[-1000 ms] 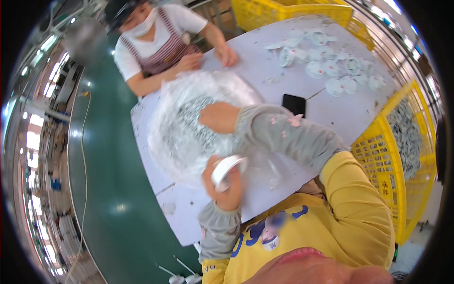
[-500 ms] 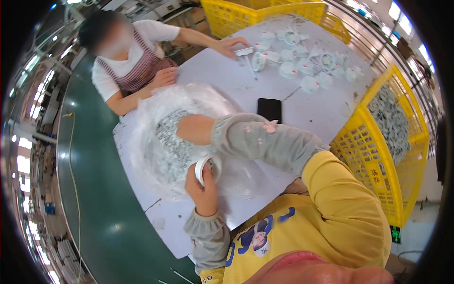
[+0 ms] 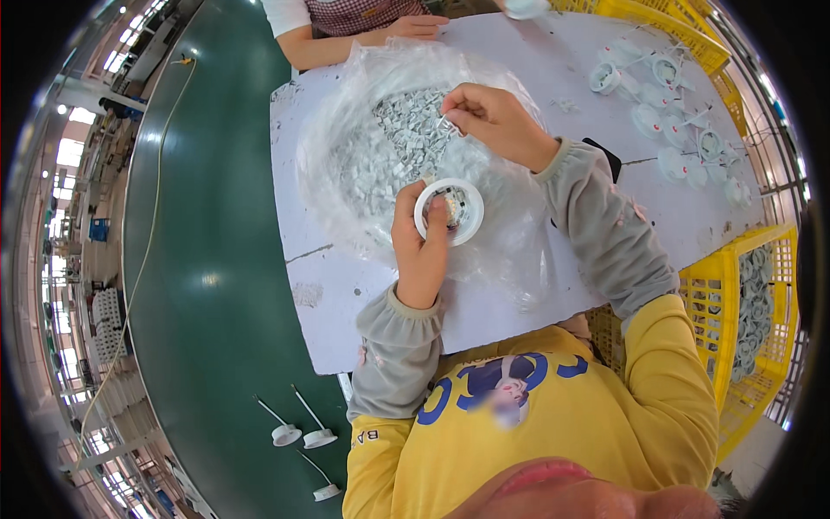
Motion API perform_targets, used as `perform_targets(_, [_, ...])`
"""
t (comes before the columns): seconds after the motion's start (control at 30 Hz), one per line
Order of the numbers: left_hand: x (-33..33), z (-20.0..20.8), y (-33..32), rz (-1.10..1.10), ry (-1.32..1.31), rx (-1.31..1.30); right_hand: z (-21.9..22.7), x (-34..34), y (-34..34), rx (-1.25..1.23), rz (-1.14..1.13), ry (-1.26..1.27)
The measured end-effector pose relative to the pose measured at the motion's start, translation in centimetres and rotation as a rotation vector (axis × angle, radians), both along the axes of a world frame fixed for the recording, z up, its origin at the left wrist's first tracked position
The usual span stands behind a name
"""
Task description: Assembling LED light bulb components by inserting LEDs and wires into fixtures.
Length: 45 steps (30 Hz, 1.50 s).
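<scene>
My left hand (image 3: 419, 259) is closed round a white round lamp housing (image 3: 475, 204), its thumb inside the ring. A small circuit board (image 3: 458, 208) with dark components shows in the housing's open face. Just above and to the right, my right hand (image 3: 501, 128) pinches a small whitish piece (image 3: 447, 124) between thumb and fingers. Below both hands lies a see-through plastic bag (image 3: 324, 164), spread open and full of small white and grey parts (image 3: 406, 143). The exact shape of the pinched piece is too small to make out.
Across the white table (image 3: 328, 303), a co-worker's hand (image 3: 419, 26) rests by the bag. Several white round housings (image 3: 674, 130) with wires lie at the right, near a dark phone (image 3: 605, 156). A yellow crate (image 3: 713, 303) stands lower right. White stemmed pieces (image 3: 320, 438) lie on the green surface (image 3: 225, 285).
My right hand has come up out of the small parts with a piece in its fingertips. The housing in my left hand has turned its open face upward. The whole view has shifted.
</scene>
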<state>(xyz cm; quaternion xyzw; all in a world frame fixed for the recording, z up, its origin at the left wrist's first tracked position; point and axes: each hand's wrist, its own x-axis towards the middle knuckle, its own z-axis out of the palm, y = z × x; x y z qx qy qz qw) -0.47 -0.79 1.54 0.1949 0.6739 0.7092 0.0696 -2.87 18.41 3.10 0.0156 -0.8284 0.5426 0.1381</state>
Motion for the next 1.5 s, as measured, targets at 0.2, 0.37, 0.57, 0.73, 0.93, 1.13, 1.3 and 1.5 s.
perform_targets(0.2, [0.0, -0.4, -0.6, -0.056, 0.035, -0.057, -0.3, 0.2, -0.3, -0.049, 0.027, 0.02])
perform_targets(0.37, [-0.2, -0.7, -0.6, 0.007, 0.004, 0.034, 0.7, 1.1, -1.8, -0.301, 0.039, -0.022])
perform_targets(0.57, [-0.3, -0.3, -0.7, -0.056, -0.058, 0.047, 0.4, 3.6, -2.2, -0.179, 0.029, 0.128])
perform_targets(0.73, [-0.3, -0.7, -0.7, -0.12, -0.068, 0.046, -0.2, 4.1, -2.7, -0.116, 0.005, 0.134])
perform_targets(0.93, [-0.4, -0.9, -0.8, -0.169, -0.166, 0.104, -1.5, 4.4, -2.6, -0.283, 0.109, -0.001])
perform_targets(1.13, [0.0, -0.3, -0.5, -0.17, -0.221, 0.169, -1.2, 5.2, -3.4, -0.023, 0.008, 0.172])
perform_targets(1.3, [0.0, -0.3, -0.6, -0.222, -0.258, 0.139, 0.3, 5.0, -2.6, 0.275, -0.008, 0.442])
perform_targets(1.5, [0.2, -0.2, -0.5, -0.245, -0.235, 0.128, 1.7, 5.3, -2.5, 0.378, 0.016, 0.529])
